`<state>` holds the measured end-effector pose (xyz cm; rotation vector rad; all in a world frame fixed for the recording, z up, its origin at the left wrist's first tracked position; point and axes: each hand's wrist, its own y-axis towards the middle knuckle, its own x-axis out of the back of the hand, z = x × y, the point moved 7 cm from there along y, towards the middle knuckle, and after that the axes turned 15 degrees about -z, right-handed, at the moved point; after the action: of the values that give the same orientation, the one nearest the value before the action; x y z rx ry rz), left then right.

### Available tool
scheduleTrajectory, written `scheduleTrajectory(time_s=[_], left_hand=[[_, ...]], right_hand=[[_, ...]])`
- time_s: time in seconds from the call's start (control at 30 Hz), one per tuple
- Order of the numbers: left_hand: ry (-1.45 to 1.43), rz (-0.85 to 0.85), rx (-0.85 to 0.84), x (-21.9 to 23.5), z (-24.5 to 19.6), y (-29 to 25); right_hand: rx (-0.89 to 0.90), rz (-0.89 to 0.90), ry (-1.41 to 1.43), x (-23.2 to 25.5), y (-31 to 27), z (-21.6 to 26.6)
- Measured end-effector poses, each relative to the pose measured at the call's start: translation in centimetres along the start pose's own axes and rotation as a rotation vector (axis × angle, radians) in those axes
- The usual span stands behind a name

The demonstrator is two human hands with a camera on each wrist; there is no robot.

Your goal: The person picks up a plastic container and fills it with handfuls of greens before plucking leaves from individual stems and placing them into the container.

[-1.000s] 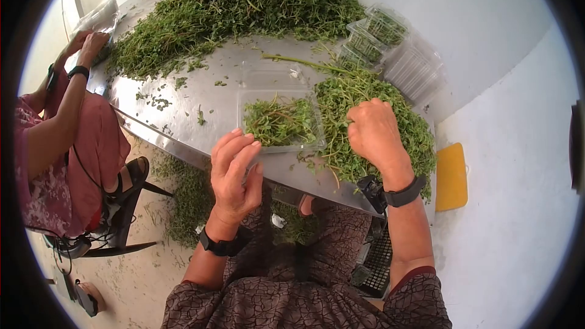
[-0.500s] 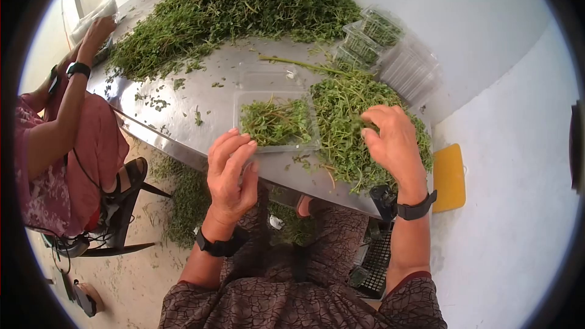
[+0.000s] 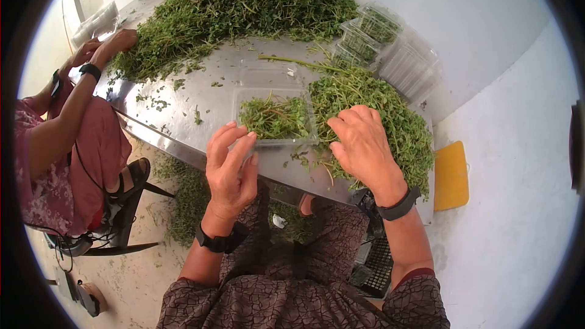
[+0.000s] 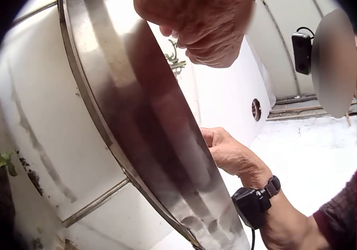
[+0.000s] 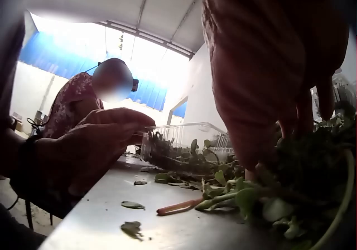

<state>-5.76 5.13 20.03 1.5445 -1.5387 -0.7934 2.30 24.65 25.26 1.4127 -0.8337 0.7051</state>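
An unlidded clear plastic box [image 3: 274, 119] holding green sprigs sits near the table's front edge, its lid [image 3: 268, 73] folded back behind it. At its front left corner the left hand [image 3: 230, 167] rests its fingertips, fingers slightly bent. The right hand [image 3: 364, 143] is over the near left part of a pile of greens [image 3: 390, 116], fingers bent down into the leaves. In the right wrist view, fingertips of the right hand [image 5: 279, 77] reach among the stems [image 5: 223, 200]; whether they pinch any is hidden.
A large heap of greens [image 3: 256, 0] covers the back of the metal table [image 3: 213, 100]. Filled boxes [image 3: 359, 42] and stacked empty boxes [image 3: 411, 70] stand by the wall. Another person [image 3: 67, 140] sits at left. A yellow board [image 3: 451, 176] is at right.
The right hand lifted back and to the right, then came left and down onto the pile. The left hand stays at the box corner. The other person's hand moved to the large heap.
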Motion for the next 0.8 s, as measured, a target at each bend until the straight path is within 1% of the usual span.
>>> scheduleTrajectory(time_s=[0.07, 0.2, 0.27, 0.3, 0.37, 0.43, 0.5, 0.53, 0.57, 0.63, 0.7, 0.77, 0.8], left_hand=[[0.003, -0.005, -0.005, 0.0, -0.2, 0.2], [0.028, -0.006, -0.034, 0.2, -0.4, 0.2], [0.035, -0.006, -0.049, 0.1, -0.5, 0.4], [0.030, -0.001, -0.042, 0.0, -0.5, 0.3], [0.022, -0.004, -0.035, -0.1, -0.6, 0.2], [0.023, -0.014, -0.057, -0.1, -0.9, 0.5], [0.030, -0.015, -0.060, -0.1, -1.0, 0.5], [0.043, -0.009, -0.059, -0.2, -1.0, 0.5], [0.038, -0.010, -0.061, -0.2, -1.0, 0.5], [0.034, -0.016, -0.056, -0.2, -1.1, 0.6], [0.042, -0.020, -0.070, -0.1, -1.3, 0.8], [0.054, -0.023, -0.084, -0.1, -1.4, 0.8], [0.055, -0.018, -0.074, -0.2, -1.4, 0.7]], right_hand=[[0.070, -0.098, -0.030, 0.4, 0.2, 0.1], [0.042, -0.167, -0.007, 1.3, 0.2, -0.7], [-0.032, -0.257, 0.079, 2.1, 0.0, -1.8], [-0.029, -0.257, 0.073, 2.3, 0.0, -2.0], [-0.152, -0.389, 0.186, 3.7, 0.0, -3.3], [-0.172, -0.401, 0.173, 4.7, -0.1, -3.9], [-0.520, -0.467, 0.454, 4.8, -0.9, -6.5], [-0.580, -0.504, 0.558, 4.6, -1.2, -7.1], [-0.581, -0.508, 0.554, 4.8, -1.2, -7.3], [-0.800, -0.440, 0.657, 4.2, -1.8, -8.7], [-0.801, -0.460, 0.695, 4.8, -1.7, -9.0], [-0.894, -0.580, 0.975, 4.4, -2.1, -9.9], [-0.919, -0.531, 1.014, 3.7, -2.1, -10.2]])
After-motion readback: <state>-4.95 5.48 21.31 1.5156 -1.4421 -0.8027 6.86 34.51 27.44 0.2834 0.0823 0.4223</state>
